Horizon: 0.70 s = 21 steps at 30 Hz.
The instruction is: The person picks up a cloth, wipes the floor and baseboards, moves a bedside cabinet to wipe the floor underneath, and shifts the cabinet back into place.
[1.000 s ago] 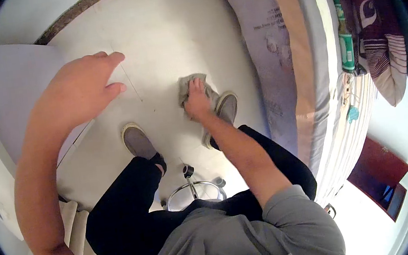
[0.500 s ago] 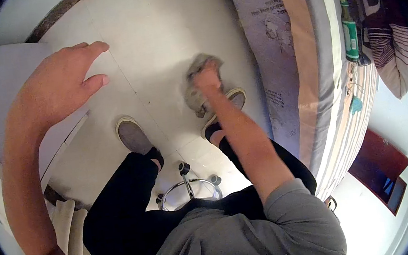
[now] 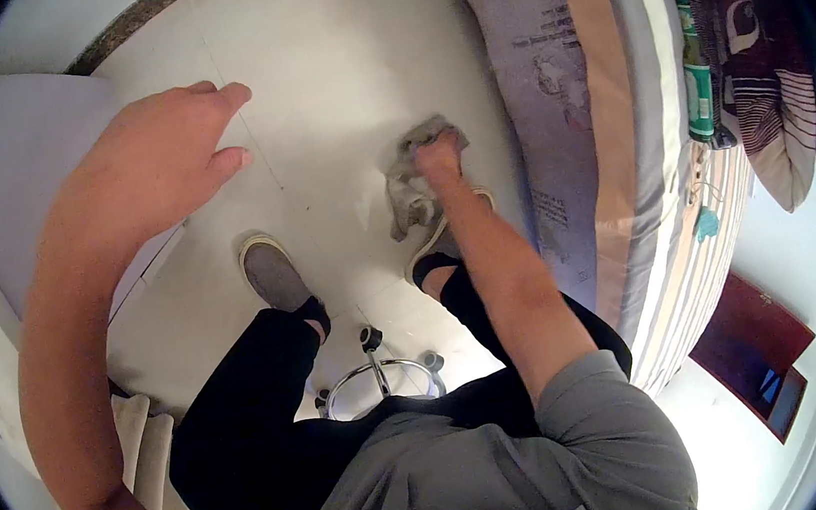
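My right hand (image 3: 439, 156) is closed on a crumpled grey rag (image 3: 408, 194), low over the pale tiled floor (image 3: 327, 73) beside my right shoe (image 3: 447, 240). The rag hangs loosely from the fist, and one end reaches toward that shoe. Whether it touches the floor is hard to tell. Out on the left, my left hand (image 3: 164, 147) is held in the air with thumb and fingers apart and nothing in it. My left shoe (image 3: 274, 273) stands flat on the floor below it.
A bed (image 3: 605, 132) with a striped sheet borders the right side, with a green packet (image 3: 699, 101) on it. A pale lilac panel (image 3: 23, 148) is on the left. A wheeled chair base (image 3: 378, 367) is between my legs. A dark red box (image 3: 750, 337) lies lower right.
My right hand has shifted slightly right with the rag, which now looks more spread out. My left hand has moved a little to the right. The whole view has tilted slightly.
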Each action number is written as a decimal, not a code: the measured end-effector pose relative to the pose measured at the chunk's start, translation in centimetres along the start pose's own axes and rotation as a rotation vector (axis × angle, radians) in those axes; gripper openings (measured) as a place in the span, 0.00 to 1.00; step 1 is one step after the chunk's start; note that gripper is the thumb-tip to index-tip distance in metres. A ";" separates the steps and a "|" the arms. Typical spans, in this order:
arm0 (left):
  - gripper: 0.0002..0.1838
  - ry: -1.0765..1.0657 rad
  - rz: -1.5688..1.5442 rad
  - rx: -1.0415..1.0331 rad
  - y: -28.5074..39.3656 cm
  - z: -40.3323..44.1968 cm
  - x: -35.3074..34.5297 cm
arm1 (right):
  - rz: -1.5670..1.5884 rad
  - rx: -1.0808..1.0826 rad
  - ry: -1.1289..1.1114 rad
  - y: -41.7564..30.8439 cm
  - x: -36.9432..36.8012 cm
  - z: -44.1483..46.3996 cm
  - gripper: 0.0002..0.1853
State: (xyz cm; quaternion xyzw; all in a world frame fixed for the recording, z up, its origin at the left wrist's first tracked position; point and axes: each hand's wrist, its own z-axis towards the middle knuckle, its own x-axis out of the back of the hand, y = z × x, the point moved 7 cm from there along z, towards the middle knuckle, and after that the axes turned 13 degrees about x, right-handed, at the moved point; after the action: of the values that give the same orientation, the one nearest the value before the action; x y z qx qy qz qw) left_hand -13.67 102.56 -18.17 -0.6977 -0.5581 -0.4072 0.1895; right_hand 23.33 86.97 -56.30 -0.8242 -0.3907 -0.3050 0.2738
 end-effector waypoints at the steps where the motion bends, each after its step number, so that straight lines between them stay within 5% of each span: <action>1: 0.27 0.009 0.005 0.001 0.2 0.2 0.1 | 0.177 -0.117 0.043 -1.4 1.2 -2.9 0.41; 5: 0.27 -0.011 -0.044 -0.020 -0.1 0.3 0.9 | -0.224 0.218 0.204 -6.7 -1.4 -7.9 0.40; 10: 0.27 0.062 -0.025 -0.076 -0.7 0.3 0.8 | 0.055 0.031 -0.047 -0.7 1.3 0.1 0.43; 12: 0.27 0.025 -0.033 -0.067 -0.2 0.0 0.6 | 0.032 -0.008 0.024 0.9 -1.7 -0.1 0.44; 13: 0.27 0.003 -0.031 -0.058 0.0 0.2 0.8 | -0.243 0.046 0.114 0.7 -2.3 0.5 0.43; 17: 0.27 0.012 -0.034 0.009 -0.7 0.1 1.1 | -0.172 0.137 0.134 -3.3 1.0 -4.6 0.40; 20: 0.27 0.050 -0.018 -0.047 -0.8 0.1 1.2 | -0.475 0.131 -0.253 -2.0 3.7 -2.6 0.40; 21: 0.27 0.035 -0.005 -0.046 -0.4 0.1 1.1 | -0.110 0.052 -0.180 -1.5 4.2 -2.5 0.41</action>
State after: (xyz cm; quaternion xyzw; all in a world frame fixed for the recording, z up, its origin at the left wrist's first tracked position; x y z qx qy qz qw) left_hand -14.00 103.43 -17.41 -0.6931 -0.5471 -0.4326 0.1819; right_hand 23.51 88.08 -51.32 -0.8181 -0.4663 -0.2341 0.2418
